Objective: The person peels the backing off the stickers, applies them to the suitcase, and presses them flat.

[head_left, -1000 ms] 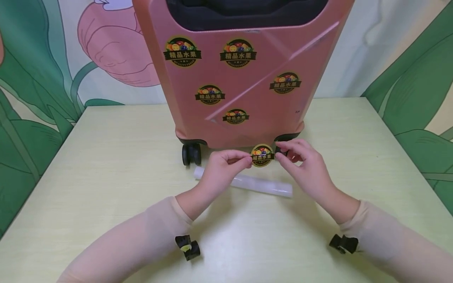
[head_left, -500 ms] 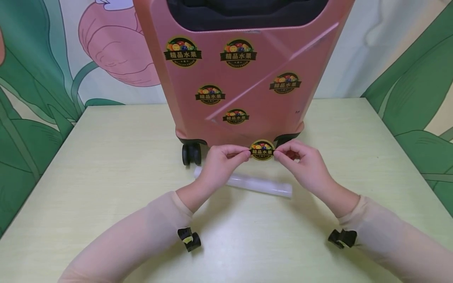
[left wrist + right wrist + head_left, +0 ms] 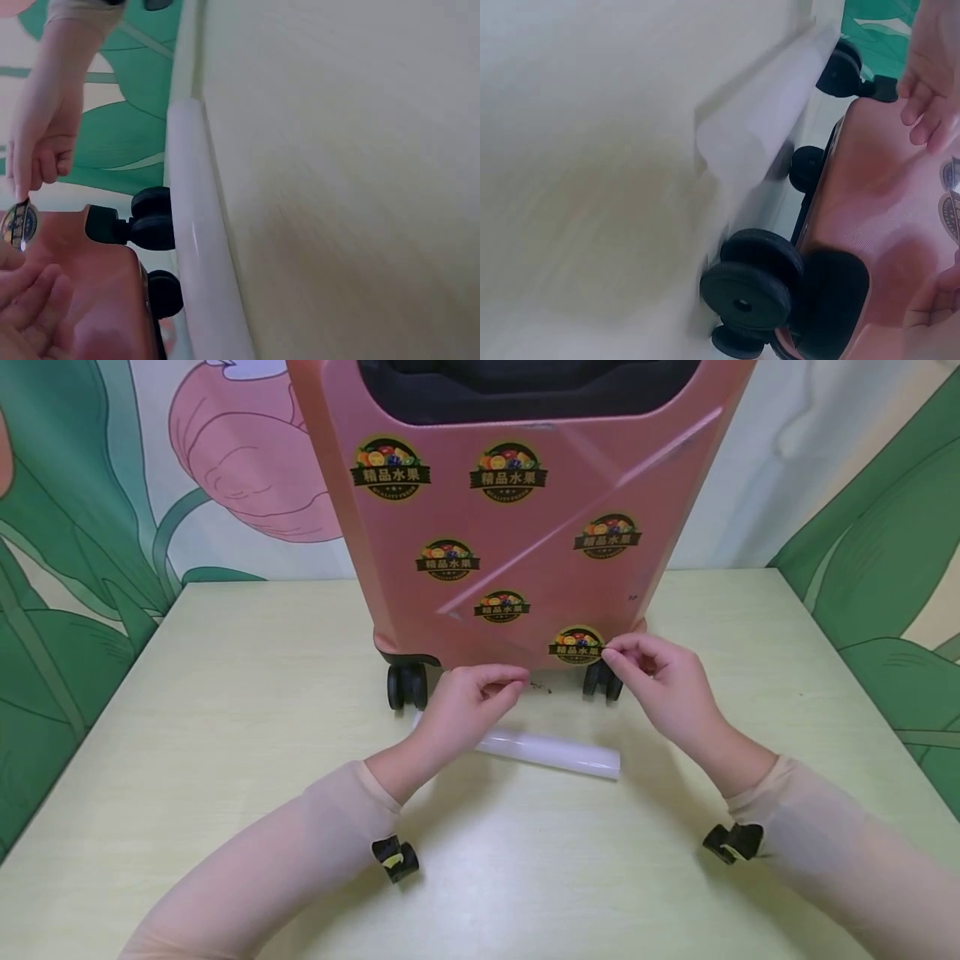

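Observation:
My right hand pinches the right end of a round black-and-gold fruit sticker with thumb and index finger. The sticker overlaps the bottom of a pink suitcase, just above the right front wheel. My left hand is apart from it, lower and to the left, thumb and index close together with nothing between them. In the left wrist view the sticker is seen edge-on beside the fingertips of the right hand. Several like stickers are on the suitcase front, one of them low in the middle.
A rolled white sheet lies on the pale table in front of the suitcase, partly hidden behind the left hand. A left front wheel stands behind the roll. A curtain with painted leaves hangs behind.
Both hands held the sticker before and raised it. The left hand has let go; the right hand has carried the sticker right and up to the suitcase's lower front.

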{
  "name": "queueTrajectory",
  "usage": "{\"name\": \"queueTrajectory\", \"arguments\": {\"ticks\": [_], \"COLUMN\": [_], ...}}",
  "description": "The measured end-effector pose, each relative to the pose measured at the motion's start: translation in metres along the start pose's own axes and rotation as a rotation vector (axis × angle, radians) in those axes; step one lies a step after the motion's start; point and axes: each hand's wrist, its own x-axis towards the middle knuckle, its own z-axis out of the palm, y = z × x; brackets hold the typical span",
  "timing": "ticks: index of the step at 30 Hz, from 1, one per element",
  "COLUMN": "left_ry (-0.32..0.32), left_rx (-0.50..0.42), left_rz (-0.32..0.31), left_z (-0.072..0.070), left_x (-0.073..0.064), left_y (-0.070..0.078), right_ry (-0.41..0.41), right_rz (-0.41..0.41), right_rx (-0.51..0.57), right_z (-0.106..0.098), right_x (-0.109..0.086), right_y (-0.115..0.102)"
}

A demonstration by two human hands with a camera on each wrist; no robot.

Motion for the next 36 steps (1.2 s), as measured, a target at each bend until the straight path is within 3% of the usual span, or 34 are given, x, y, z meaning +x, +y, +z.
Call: {"name": "queueTrajectory", "arguments": {"ticks": [2, 5, 7, 9, 12, 15, 18, 22, 26, 31, 36], "left_ry": [-0.003, 0.089, 0.151, 0.173, 0.166, 0.202, 0.298, 0.445, 0.532, 0.524, 0.495], "left_rx": [0.258, 0.651, 0.798, 0.872, 0.939, 0.955, 0.924, 0.869, 0.867, 0.942, 0.976], "left_rz": [0.181, 0.491, 0.634, 0.696, 0.715, 0.722, 0.748, 0.755, 0.668, 0.525, 0.474], "left_z": [0.000, 0.001, 0.002, 0.002, 0.001, -0.003, -0.013, -0.035, -0.058, -0.077, -0.083], "left_x": [-0.001, -0.001, 0.000, 0.001, 0.002, 0.006, 0.016, 0.036, 0.059, 0.080, 0.088], "left_y": [0.000, 0.000, -0.001, -0.001, -0.001, 0.000, 0.007, 0.028, 0.052, 0.075, 0.084], "right_ry": [0.007, 0.021, 0.028, 0.031, 0.038, 0.049, 0.058, 0.063, 0.053, 0.047, 0.056], "right_rz": [-0.002, 0.001, 0.002, -0.001, -0.006, -0.009, -0.015, -0.025, -0.021, -0.021, -0.037], "right_rx": [0.001, 0.003, 0.010, 0.015, 0.019, 0.023, 0.028, 0.029, 0.026, 0.018, 0.023], "right_z": [-0.001, -0.002, -0.003, -0.003, -0.004, -0.004, -0.004, -0.004, -0.004, -0.003, -0.003], "right_x": [0.003, 0.008, 0.011, 0.014, 0.017, 0.020, 0.021, 0.022, 0.022, 0.022, 0.024], "right_y": [0.000, 0.000, 0.001, 0.002, 0.003, 0.004, 0.004, 0.005, 0.007, 0.009, 0.009]}}
